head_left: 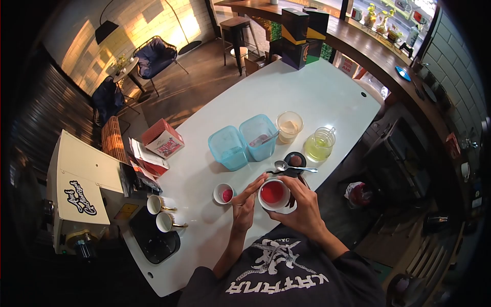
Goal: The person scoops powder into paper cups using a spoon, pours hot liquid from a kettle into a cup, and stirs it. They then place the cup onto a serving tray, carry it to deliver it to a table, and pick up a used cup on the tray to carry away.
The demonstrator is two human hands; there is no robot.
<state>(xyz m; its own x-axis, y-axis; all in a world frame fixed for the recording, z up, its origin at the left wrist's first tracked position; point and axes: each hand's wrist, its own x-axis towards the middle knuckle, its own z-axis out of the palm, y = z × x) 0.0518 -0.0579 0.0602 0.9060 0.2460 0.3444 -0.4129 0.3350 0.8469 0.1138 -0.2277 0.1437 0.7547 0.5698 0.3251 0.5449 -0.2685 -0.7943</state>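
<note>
Fingers (254, 185) cradle a cup (276, 206) — shirt (284, 280) reads "KATANA".

Beyond the white worktop (335, 102), a brown floor (171, 110) runs to a pale wall (176, 25) washed with warm yellow light. Between that wall and the worktop stand a floor lamp (106, 31) with a black shade, a dark-cushioned chair (153, 59) and a small side table (125, 70). A wooden stool (235, 23) is past the worktop's far end; to the worktop's right, a wooden bar (365, 43) curves below a bright window (394, 10) towards a white-tiled wall (452, 51).
</note>
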